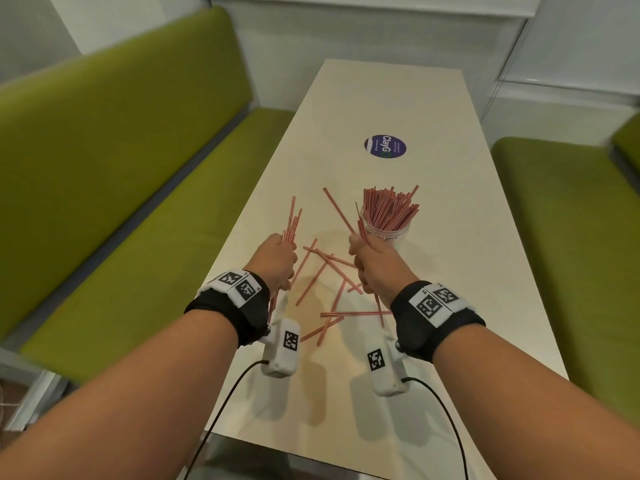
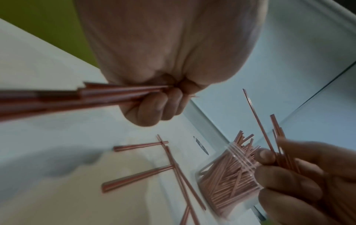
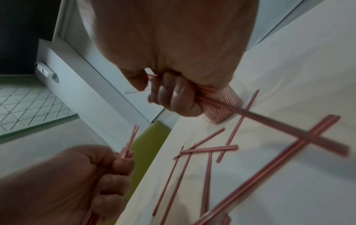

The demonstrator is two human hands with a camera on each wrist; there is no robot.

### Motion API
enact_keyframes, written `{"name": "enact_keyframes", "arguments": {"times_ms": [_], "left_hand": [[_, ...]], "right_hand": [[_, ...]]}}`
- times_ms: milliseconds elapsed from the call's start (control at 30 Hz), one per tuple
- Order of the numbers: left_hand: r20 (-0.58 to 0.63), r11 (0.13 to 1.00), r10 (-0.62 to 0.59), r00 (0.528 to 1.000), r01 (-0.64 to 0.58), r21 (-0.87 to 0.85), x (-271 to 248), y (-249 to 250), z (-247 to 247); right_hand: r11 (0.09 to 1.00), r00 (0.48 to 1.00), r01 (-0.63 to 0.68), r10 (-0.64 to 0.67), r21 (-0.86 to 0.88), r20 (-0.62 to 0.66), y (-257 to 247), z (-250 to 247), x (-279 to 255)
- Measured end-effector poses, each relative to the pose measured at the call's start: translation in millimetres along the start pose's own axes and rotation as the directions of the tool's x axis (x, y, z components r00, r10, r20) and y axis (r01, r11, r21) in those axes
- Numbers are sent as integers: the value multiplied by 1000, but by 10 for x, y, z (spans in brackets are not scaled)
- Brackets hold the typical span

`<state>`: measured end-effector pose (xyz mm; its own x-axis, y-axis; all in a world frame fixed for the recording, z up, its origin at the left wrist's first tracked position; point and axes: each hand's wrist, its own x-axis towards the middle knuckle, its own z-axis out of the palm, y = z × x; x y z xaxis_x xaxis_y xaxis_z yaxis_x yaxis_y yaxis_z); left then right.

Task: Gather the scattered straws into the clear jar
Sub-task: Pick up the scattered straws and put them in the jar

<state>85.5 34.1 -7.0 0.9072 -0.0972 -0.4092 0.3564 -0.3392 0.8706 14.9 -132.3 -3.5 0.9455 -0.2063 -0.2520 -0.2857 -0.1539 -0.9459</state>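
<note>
Two hands (image 1: 277,261) gripping straws (image 1: 292,220), one jar (image 1: 386,226)

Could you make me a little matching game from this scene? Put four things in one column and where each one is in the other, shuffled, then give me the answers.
Things:
1. clear jar
2. round purple sticker
3. left hand
4. loose straws

Places or states:
A. lying crossed on the table between the two hands
B. stuck flat on the table beyond the jar
C. standing upright, packed with straws
D. gripping a bunch of straws above the table's left edge

Pairs: 1-C, 2-B, 3-D, 4-A
</note>
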Motion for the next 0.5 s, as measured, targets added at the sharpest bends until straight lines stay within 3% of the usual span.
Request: {"name": "enact_keyframes", "arguments": {"times_ms": [100,300,500], "left_hand": [[57,992,62,996,-56,-109,-38,109,43],[132,915,293,947,-238,-325,-73,509,318],[152,761,376,914,-210,-614,-54,1245,735]], "right_hand": [[988,987,134,-139,-76,-74,22,-80,-7],[978,968,200,-188,59,-169,5,-335,-98],[960,937,175,-94,217,-337,-59,-663,-175]]}}
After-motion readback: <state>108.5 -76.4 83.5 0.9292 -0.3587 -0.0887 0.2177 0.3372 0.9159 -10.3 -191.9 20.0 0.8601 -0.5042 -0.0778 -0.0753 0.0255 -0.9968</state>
